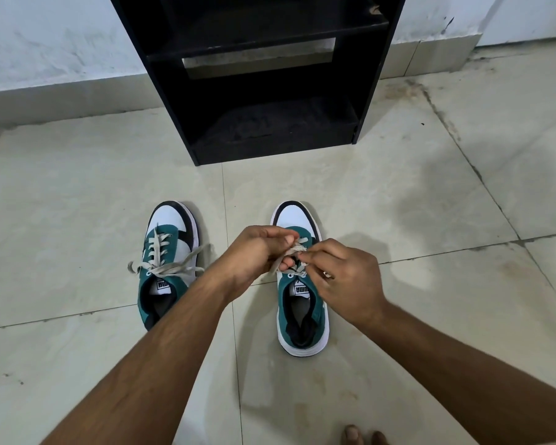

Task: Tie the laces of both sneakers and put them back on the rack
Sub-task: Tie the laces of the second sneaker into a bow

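Left hand (254, 252): fingers curled, pinching the lace (294, 252).
Right hand (344, 277): fingers bent, pinching the same lace.
Right sneaker (302, 303): on floor (77, 220), toe toward rack (270, 75).
Left sneaker (169, 252): beside, parallel, laces loose.

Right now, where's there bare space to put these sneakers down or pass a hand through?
The bottom shelf of the black rack looks bare. Open floor tile lies left of the left sneaker and right of the right sneaker, and a clear strip runs between the toes and the rack. It is crowded over the right sneaker, where the left hand and right hand work its laces.
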